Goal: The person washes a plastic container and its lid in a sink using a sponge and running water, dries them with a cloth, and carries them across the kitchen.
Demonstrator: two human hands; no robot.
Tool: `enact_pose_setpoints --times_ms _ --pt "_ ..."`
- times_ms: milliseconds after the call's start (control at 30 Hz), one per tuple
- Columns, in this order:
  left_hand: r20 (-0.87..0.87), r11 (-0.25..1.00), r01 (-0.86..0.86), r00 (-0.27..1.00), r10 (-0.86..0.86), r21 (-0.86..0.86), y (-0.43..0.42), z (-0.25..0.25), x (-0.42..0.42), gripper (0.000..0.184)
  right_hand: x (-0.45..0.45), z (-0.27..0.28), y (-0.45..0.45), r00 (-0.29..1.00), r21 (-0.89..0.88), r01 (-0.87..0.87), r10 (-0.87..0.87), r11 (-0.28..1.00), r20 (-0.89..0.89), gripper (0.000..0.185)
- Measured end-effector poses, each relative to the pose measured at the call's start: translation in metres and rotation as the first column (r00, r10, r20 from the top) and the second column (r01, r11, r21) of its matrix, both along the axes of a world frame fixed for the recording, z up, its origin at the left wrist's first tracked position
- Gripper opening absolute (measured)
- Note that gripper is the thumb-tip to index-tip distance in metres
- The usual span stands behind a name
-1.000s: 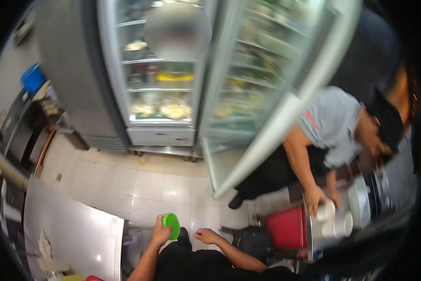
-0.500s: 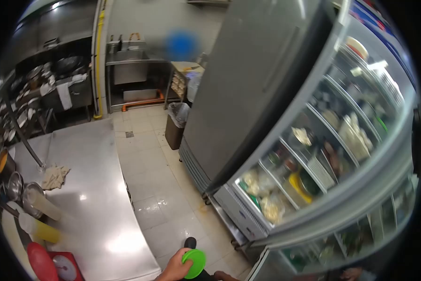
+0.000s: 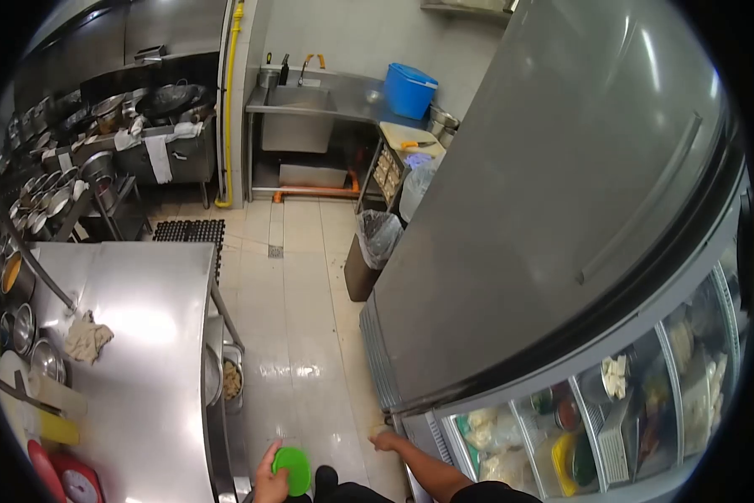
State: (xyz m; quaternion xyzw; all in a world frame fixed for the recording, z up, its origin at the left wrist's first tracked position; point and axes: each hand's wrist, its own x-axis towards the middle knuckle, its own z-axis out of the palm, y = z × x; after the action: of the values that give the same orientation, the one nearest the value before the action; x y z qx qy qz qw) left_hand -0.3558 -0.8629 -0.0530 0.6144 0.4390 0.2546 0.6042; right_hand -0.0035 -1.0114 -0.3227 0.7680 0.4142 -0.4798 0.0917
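At the bottom of the view, my left hand is closed on the rim of a green plastic bowl, thumb pressed on its face. It is round and may be a lid; its depth is hard to judge. My right hand reaches forward above the floor, near the lower corner of the refrigerator. Its fingers look loosely apart, and nothing shows in them. Close on my right stands the tall steel refrigerator, with glass-fronted shelves of food containers beside it.
A steel worktable runs along the left, with a crumpled cloth and red scale. Ahead are a sink, a blue cooler and a lined bin. Tiled floor lies between; it shines wet in places.
My view has turned right to left, toward the aisle. The green bowl stays in my left hand and now appears further left. My right arm has come forward into view.
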Motion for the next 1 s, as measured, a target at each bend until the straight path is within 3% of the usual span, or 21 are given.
enact_pose_setpoints --times_ms 33,67,133,167,267,333,367,433,467,533,600,633,700,733,800,833,900,933,967,1000 --pt "-0.053 0.999 -0.048 0.997 0.049 0.017 0.008 0.001 0.007 0.048 0.014 -0.015 0.028 0.991 0.142 -0.015 -0.004 0.990 0.133 0.062" --pt "-0.049 0.998 -0.051 0.997 0.052 0.028 0.015 -0.003 0.012 0.048 0.023 0.004 0.064 0.995 0.190 -0.003 -0.016 0.982 0.097 0.061" --pt "-0.051 0.990 -0.123 0.991 0.127 0.074 0.030 -0.017 0.019 0.029 0.032 0.063 0.139 1.000 0.327 -0.023 0.023 0.945 0.003 0.058" --pt "-0.042 0.989 -0.124 0.991 0.127 0.082 0.043 -0.029 0.024 0.029 0.035 0.079 0.171 0.996 0.419 -0.051 0.077 0.907 -0.046 0.056" --pt "0.024 0.996 -0.094 0.995 0.094 -0.007 0.094 -0.052 0.056 0.033 0.035 0.082 0.253 0.989 0.438 -0.148 0.124 0.886 0.084 0.054" --pt "0.006 0.978 -0.114 0.993 0.117 -0.177 0.140 -0.046 0.089 0.036 0.036 0.093 0.295 1.000 0.879 -0.020 0.009 0.476 0.018 0.041" --pt "0.015 0.979 -0.105 0.994 0.109 -0.174 0.170 -0.051 0.104 0.036 0.049 0.101 0.322 1.000 0.881 -0.024 0.000 0.473 0.027 0.041" --pt "-0.136 0.990 0.114 0.986 -0.101 0.087 0.220 -0.065 0.127 0.023 0.082 0.120 0.362 0.963 0.708 0.134 -0.260 0.694 0.073 0.026" --pt "-0.133 0.997 0.065 0.989 -0.071 -0.044 0.244 -0.049 0.150 0.026 0.101 0.136 0.379 0.931 0.732 0.173 -0.352 0.659 0.097 0.022" --pt "-0.120 0.992 0.123 0.985 -0.123 -0.006 0.290 -0.031 0.182 0.027 0.142 0.179 0.415 0.860 0.789 0.240 -0.501 0.565 0.098 0.019" --pt "0.002 0.981 0.138 0.990 -0.139 0.134 0.327 -0.005 0.215 0.026 0.190 0.205 0.445 0.792 0.861 0.306 -0.610 0.406 0.006 0.019" --pt "-0.013 0.979 0.150 0.989 -0.150 0.140 0.342 -0.006 0.227 0.026 0.217 0.214 0.463 0.757 0.894 0.335 -0.650 0.299 -0.066 0.019" --pt "-0.002 0.993 0.107 0.994 -0.107 0.049 0.374 -0.018 0.253 0.027 0.265 0.247 0.507 0.702 0.897 0.359 -0.708 0.259 -0.077 0.025" --pt "-0.006 0.993 0.106 0.994 -0.106 0.058 0.387 -0.023 0.263 0.027 0.293 0.246 0.537 0.651 0.941 0.308 -0.752 0.140 -0.101 0.029" --pt "-0.131 0.953 0.122 0.987 -0.089 0.277 0.405 -0.031 0.281 0.032 0.355 0.256 0.606 0.589 0.932 0.353 -0.793 0.080 -0.154 0.032" --pt "-0.149 0.991 0.081 0.987 -0.065 0.103 0.411 -0.029 0.289 0.037 0.388 0.255 0.643 0.571 0.941 0.334 -0.807 0.058 -0.153 0.032" --pt "-0.183 0.996 0.033 0.983 -0.016 0.087 0.424 -0.082 0.289 0.036 0.453 0.271 0.706 0.547 0.962 0.274 -0.823 0.005 -0.151 0.035" --pt "-0.234 0.997 -0.003 0.972 0.020 0.073 0.429 -0.069 0.295 0.038 0.492 0.280 0.732 0.583 0.964 0.254 -0.807 0.072 -0.094 0.036" --pt "-0.373 0.969 0.019 0.925 0.076 0.247 0.438 -0.108 0.288 0.036 0.521 0.301 0.747 0.633 0.964 0.151 -0.770 0.219 0.076 0.029" --pt "-0.379 0.994 -0.091 0.919 0.109 0.064 0.444 -0.107 0.291 0.036 0.556 0.310 0.767 0.576 0.913 0.185 -0.793 0.363 0.199 0.032"
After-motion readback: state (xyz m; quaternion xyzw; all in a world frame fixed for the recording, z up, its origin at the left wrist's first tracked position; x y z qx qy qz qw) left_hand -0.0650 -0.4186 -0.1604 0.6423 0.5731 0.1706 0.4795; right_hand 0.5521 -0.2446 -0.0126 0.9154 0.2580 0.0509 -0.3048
